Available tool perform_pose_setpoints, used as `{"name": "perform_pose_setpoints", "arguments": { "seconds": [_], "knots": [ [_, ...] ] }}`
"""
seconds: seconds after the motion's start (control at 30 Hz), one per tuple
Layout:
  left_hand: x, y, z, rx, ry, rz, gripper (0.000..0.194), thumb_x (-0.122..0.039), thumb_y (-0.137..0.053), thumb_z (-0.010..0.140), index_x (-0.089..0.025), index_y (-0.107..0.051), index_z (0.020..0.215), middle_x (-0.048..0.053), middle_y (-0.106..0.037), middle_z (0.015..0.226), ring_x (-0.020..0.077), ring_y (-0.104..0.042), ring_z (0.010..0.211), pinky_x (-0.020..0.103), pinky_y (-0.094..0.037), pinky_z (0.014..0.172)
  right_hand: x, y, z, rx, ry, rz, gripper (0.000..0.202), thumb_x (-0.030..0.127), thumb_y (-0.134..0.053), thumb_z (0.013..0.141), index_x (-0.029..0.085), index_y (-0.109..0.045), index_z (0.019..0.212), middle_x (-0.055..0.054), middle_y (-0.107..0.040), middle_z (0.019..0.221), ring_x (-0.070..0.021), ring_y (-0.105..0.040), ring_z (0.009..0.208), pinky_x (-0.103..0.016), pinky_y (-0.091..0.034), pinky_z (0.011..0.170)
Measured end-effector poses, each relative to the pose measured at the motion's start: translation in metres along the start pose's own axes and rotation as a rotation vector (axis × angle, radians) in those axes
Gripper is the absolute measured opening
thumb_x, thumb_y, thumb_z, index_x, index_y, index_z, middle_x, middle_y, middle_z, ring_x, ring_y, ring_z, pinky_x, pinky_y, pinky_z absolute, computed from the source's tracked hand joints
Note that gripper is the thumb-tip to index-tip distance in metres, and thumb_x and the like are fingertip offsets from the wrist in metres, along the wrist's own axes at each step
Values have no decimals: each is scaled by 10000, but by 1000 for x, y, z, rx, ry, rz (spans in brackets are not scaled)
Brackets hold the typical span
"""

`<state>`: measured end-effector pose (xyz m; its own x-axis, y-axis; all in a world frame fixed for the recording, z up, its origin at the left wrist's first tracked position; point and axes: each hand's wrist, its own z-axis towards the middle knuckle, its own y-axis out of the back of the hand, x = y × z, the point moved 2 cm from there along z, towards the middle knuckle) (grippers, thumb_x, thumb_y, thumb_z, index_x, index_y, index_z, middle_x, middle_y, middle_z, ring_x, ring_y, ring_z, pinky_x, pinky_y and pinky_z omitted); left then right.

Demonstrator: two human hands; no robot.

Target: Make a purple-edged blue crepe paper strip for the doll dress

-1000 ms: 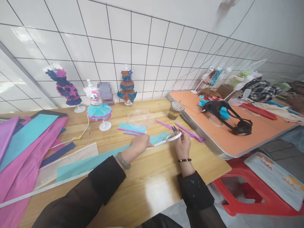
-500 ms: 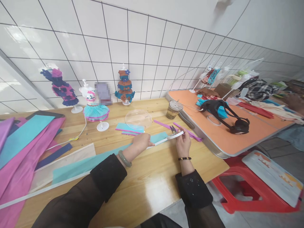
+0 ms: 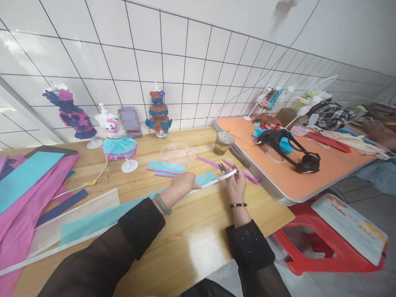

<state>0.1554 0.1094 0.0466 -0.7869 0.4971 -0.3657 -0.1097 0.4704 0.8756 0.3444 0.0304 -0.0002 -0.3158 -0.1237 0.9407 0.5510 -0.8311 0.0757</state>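
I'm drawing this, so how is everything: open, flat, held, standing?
Teal cloth, flat
White tape, unrolled along cloth, held in right hand
Left hand, resting over tape and cloth
Scissors, blades apart
Cup, lidded, upright
Teal-skirted figure, standing
Red stool, standing
Black strapped gear, lying on orange table

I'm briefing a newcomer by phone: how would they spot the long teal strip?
On the wooden table, find the left hand with its pale green bangle. The long teal strip runs beneath that hand. Unlike the other teal pieces, it has white tape along its near edge.
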Motion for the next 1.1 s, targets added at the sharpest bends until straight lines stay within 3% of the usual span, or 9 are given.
{"name": "perform_pose_setpoints", "arguments": {
  "seconds": [0.7,0.87,1.1],
  "knots": [
    [-18,-2,18,-38,-52,51,332,-494,-613,671,-164,-580,666,66,-610,728,215,-588,720,247,-304,519,-2,4,6,-18,-46,-37,477,451,-535,742,141,-530,1103,-130,-594,1026,-204,-583,874,-431,-456,781],
    [-26,-2,22,-27,-38,50,319,-479,-620,668,-162,-594,668,64,-618,714,209,-588,711,243,-310,522,0,2,5,5,-14,23,481,449,-532,749,142,-521,1119,-115,-607,976,-216,-585,904,-453,-443,821],
    [-32,-3,28,-42,-26,16,326,-484,-633,647,-166,-620,712,67,-632,745,220,-596,726,247,-331,536,7,3,1,14,47,-44,444,410,-491,796,147,-500,1154,-118,-570,1056,-207,-570,951,-455,-430,864]
  ]
}}
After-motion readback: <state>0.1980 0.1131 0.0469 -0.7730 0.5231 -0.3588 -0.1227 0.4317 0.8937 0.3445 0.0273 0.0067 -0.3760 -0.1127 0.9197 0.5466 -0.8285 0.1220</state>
